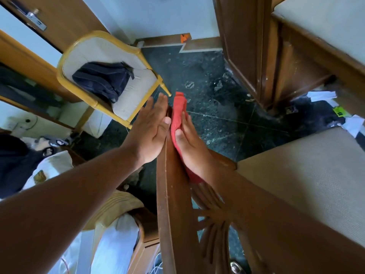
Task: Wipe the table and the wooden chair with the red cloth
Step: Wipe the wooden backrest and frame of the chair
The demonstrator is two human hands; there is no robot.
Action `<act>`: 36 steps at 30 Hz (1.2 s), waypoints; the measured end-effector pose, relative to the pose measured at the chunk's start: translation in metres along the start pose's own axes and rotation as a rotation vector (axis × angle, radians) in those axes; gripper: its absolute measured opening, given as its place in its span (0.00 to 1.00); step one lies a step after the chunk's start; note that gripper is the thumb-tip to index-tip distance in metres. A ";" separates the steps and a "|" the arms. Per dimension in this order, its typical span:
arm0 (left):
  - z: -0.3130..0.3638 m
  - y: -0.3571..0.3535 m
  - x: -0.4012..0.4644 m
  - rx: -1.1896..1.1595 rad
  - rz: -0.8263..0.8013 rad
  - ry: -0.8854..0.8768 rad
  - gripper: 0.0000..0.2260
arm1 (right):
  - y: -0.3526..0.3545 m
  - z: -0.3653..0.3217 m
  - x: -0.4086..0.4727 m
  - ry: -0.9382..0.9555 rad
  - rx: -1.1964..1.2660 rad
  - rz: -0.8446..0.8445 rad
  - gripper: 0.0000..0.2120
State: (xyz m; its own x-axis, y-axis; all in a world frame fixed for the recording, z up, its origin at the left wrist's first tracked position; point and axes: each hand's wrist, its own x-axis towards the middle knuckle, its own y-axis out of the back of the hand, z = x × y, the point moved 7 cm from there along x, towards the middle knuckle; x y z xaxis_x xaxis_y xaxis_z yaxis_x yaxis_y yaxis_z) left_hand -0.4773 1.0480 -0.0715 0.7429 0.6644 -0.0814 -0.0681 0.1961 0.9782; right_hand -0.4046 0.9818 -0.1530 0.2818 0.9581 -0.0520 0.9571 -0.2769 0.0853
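**Chair back wiped, cloth pressed flat**

Currently the red cloth (178,117) is pinned against the right face of the wooden chair (169,194) back's top rail by the right hand (189,143), which lies flat with fingers extended along the rail, not curled into a fist. The left hand (152,125) is held open and flat against the opposite face, gripping nothing. The cloth is judged soft, light and limp: its free end droops past the fingertips, so it is best pressed under the whole palm, not pinched at a corner. The chair looks stiff and heavy enough to be steadied by the bracing hand. The table cannot be identified with certainty, the cloth's underside is hidden, and the chair's legs are cut off from view.
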 end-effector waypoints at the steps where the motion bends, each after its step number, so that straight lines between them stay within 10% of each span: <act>1: 0.005 0.006 -0.002 0.085 0.003 0.025 0.32 | -0.001 -0.001 -0.008 0.001 0.057 -0.022 0.31; 10: 0.067 -0.006 -0.152 -0.050 -0.041 0.077 0.34 | -0.003 -0.003 -0.083 0.025 -0.055 -0.117 0.29; 23: 0.071 -0.024 -0.156 -0.129 0.037 0.158 0.36 | 0.000 -0.043 0.044 0.056 0.094 0.017 0.30; 31: 0.075 -0.020 -0.153 -0.127 0.037 0.091 0.45 | -0.029 0.018 -0.100 0.179 -0.092 0.004 0.31; 36: 0.073 -0.022 -0.154 -0.138 0.006 0.107 0.47 | -0.015 -0.003 0.007 0.086 0.054 0.084 0.33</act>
State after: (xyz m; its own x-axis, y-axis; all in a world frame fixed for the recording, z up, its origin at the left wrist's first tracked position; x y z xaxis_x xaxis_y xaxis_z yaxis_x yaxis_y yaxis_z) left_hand -0.5416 0.8892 -0.0666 0.6677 0.7373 -0.1029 -0.1683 0.2842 0.9439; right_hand -0.4167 0.9930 -0.1518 0.3568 0.9334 0.0385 0.9332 -0.3580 0.0323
